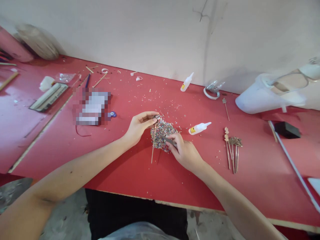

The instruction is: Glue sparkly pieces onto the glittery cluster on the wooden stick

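My left hand (142,125) pinches the ornamented top of a thin hairpin-like stick (153,146), whose shaft hangs down toward me. Below and beside it a pile of small multicoloured rhinestones (162,133) lies on the red table (130,176). My right hand (183,148) is closed on grey tweezers (168,139), their tips over the pile. A white glue bottle with a yellow label (198,128) lies just right of the pile. Fine detail of the ornament between my left fingers is too small to tell.
Another glue bottle (187,82) lies near the wall, with a tape roll (211,93) to its right. Several decorated sticks (233,155) lie at right, near a white pitcher (265,93) and black block (287,130). A blurred-out rectangular object (92,108) lies at left.
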